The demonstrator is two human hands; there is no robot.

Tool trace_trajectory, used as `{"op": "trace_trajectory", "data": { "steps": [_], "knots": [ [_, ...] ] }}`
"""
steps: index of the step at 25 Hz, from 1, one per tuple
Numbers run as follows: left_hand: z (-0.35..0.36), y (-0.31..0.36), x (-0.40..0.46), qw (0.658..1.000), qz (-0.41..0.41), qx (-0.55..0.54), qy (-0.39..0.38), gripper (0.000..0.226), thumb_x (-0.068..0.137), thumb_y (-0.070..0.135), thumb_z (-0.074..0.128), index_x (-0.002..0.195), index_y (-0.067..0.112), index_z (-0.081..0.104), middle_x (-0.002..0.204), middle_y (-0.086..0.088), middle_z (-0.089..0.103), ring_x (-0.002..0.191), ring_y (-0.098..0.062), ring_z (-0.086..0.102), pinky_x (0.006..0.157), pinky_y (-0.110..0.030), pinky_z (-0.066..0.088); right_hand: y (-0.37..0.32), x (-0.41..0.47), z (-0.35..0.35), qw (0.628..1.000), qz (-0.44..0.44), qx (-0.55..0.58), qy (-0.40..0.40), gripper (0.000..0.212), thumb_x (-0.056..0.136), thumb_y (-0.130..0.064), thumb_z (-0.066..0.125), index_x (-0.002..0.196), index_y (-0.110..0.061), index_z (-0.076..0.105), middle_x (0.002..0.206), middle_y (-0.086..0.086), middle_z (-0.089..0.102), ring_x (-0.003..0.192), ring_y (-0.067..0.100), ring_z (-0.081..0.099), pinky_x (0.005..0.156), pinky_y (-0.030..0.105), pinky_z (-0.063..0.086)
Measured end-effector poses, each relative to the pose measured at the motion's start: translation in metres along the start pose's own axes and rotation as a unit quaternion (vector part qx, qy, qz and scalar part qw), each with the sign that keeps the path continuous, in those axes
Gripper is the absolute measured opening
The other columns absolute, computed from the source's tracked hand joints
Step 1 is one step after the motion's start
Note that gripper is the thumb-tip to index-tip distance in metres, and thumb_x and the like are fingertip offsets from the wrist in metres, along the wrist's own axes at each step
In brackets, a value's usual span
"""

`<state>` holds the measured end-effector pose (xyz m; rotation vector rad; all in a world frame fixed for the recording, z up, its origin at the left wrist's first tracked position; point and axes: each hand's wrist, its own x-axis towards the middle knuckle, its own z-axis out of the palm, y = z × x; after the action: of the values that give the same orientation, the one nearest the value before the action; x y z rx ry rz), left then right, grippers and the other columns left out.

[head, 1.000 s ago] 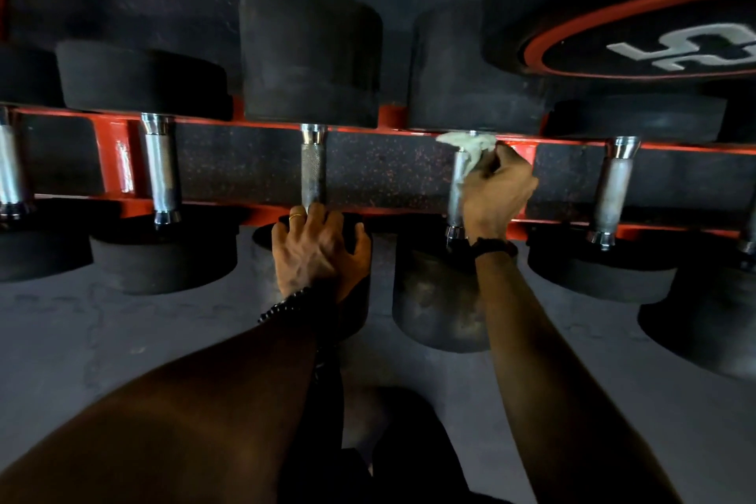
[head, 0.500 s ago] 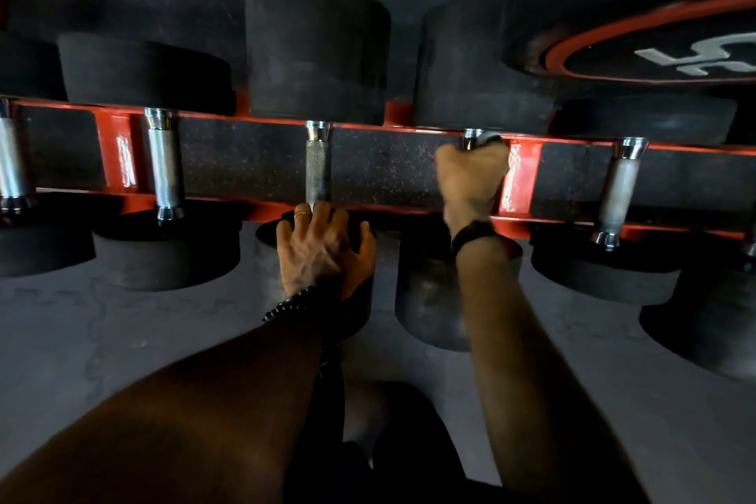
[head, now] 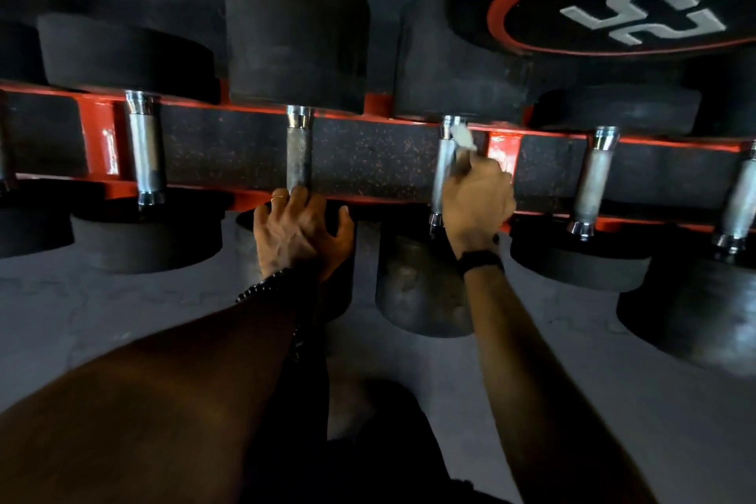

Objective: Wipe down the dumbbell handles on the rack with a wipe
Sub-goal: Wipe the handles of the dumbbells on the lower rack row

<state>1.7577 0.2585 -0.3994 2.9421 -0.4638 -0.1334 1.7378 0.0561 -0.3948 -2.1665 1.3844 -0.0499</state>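
Head view, red rack (head: pixel 98 135) running 9 to 3 o'clock, dumbbells laid across it with handles pointing 12 to 6.

Left to right:
- Far-left handle at the 9 o'clock edge, mostly cut off by the frame.
- Second handle (head: pixel 145 151): bare, shiny. Cannot tell whether it has been wiped.
- Third handle (head: pixel 298 151): knurled, dull. The left hand (head: pixel 300 233) rests on the near head of this dumbbell, at 6 o'clock of the handle; fingers spread and lightly bent over the rubber, fingertips touching the handle's base, holding nothing.
- Fourth handle (head: pixel 444 164): the one in work. The right hand (head: pixel 476 205) sits at its 3 o'clock side, fingers curled and pinching the wipe (head: pixel 461 139), a pale crumpled piece whose end lies against the upper part of the handle.
- Fifth handle (head: pixel 593 180) and sixth handle (head: pixel 740 200), toward 3 o'clock: no hand on them.

Progress, as judgement: roughly midway along the visible row. Fourth in progress; fifth and sixth most likely still to do; state of the left ones not determinable.

Surroundings: a large plate marked "55" (head: pixel 638 12) overhangs at 1 o'clock, crowding the upper end of the handles on the right. Rubber heads flank every handle closely. Grey floor (head: pixel 122 319) below.
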Motion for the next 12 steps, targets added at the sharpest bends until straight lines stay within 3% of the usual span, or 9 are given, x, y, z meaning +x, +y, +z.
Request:
{"op": "trace_trajectory", "data": {
  "steps": [4,7,10,12],
  "knots": [
    [0.001,-0.001,-0.001,1.000,-0.005,-0.007,0.013,0.038,0.082,0.044,0.061,0.066,0.009,0.065,0.078,-0.009,0.063,0.080,-0.034,0.061,0.068,-0.041,0.047,0.019,-0.028,-0.004,0.998,-0.026,0.015,0.054,0.026,0.095,-0.023,0.051,0.084,-0.005,0.067,0.086,0.021,0.068,0.083,0.041,0.063,0.063,0.038,0.044],
    [0.001,-0.001,-0.001,1.000,-0.011,-0.016,0.023,0.038,0.082,0.044,0.060,0.066,0.010,0.064,0.077,-0.008,0.063,0.079,-0.033,0.061,0.067,-0.042,0.048,0.032,-0.034,-0.002,0.992,-0.048,0.079,0.084,0.021,0.089,-0.017,0.054,0.083,-0.003,0.068,0.080,0.018,0.069,0.076,0.036,0.064,0.061,0.026,0.038],
    [0.001,-0.001,-0.001,0.999,-0.020,-0.023,0.025,0.037,0.081,0.044,0.063,0.066,0.010,0.063,0.077,-0.009,0.063,0.080,-0.034,0.060,0.067,-0.041,0.047,0.035,-0.040,-0.006,0.982,-0.079,0.148,0.088,0.017,0.083,-0.009,0.055,0.095,0.000,0.062,0.085,0.005,0.065,0.074,0.005,0.053,0.065,0.007,0.037],
    [0.002,-0.002,0.000,0.999,-0.024,-0.017,0.028,0.037,0.081,0.043,0.064,0.066,0.010,0.063,0.078,-0.009,0.062,0.081,-0.034,0.060,0.068,-0.040,0.044,0.032,-0.042,-0.006,0.978,-0.092,0.168,0.087,0.017,0.081,-0.003,0.055,0.097,0.001,0.059,0.086,-0.001,0.059,0.074,-0.002,0.046,0.065,0.005,0.032]
  ]
}}
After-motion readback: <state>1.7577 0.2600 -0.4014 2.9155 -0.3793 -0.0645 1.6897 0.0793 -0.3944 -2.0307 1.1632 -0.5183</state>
